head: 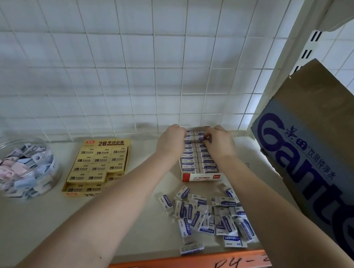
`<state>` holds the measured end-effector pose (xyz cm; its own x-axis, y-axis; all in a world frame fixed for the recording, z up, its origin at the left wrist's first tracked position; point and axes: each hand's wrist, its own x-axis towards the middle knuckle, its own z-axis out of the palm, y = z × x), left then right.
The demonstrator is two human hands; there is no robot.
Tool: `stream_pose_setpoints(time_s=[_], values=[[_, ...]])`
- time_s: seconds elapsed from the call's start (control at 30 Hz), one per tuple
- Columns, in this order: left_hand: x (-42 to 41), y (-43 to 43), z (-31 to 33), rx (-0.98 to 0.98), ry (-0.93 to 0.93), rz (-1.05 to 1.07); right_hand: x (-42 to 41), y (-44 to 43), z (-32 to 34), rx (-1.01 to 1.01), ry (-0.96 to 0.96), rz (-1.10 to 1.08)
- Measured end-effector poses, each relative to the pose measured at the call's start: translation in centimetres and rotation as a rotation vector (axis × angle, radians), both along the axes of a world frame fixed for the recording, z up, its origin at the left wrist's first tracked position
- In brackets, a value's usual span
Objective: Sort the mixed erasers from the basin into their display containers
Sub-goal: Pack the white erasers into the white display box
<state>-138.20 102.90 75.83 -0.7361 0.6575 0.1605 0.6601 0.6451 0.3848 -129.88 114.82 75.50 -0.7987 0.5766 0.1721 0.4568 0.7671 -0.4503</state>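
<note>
Our left hand and right hand, close together, pinch back-row erasers in the display box. The loose pile waits toward us, under the right forearm.

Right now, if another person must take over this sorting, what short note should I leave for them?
Left hand and right hand: both pinch the far row of erasers in the red-white box.
Done: that box looks nearly full; yellow box holds rows of yellow erasers; jar holds pastel ones.
Left: loose pile of blue-white erasers on the shelf, in front of the red-white box.
</note>
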Motion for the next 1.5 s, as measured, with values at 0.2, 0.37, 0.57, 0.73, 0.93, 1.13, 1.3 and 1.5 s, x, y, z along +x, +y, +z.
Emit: stream_pose_setpoints(time_s=[0.2,0.37,0.57,0.73,0.93,1.13,1.3,1.5], values=[[1.0,-0.8,-0.1,0.060,-0.023,-0.006,1.1,-0.7,-0.1,-0.015,0.010,0.012],[1.9,-1.5,-0.4,0.079,-0.028,-0.007,2.1,-1.7,-0.3,-0.008,0.037,-0.011],[3.0,-3.0,0.5,0.095,-0.053,-0.055,3.9,-2.5,0.4,-0.060,0.040,0.094],[5.2,-5.5,1.5,0.214,0.033,-0.140,8.8,-0.5,2.1,-0.039,0.139,0.082],[10.0,-4.3,3.0,0.283,-0.094,-0.322,13.0,3.1,2.1,-0.073,-0.007,0.014],[13.9,-3.1,2.2,0.088,0.009,-0.453,13.4,2.4,0.9,-0.088,-0.153,0.131],[13.3,-3.3,1.9,-0.206,0.042,-0.511,14.0,2.2,0.1,-0.033,-0.106,0.043],[12.8,-3.3,1.4,-0.194,-0.002,-0.527,16.1,1.9,-0.4,-0.018,-0.085,0.007]])
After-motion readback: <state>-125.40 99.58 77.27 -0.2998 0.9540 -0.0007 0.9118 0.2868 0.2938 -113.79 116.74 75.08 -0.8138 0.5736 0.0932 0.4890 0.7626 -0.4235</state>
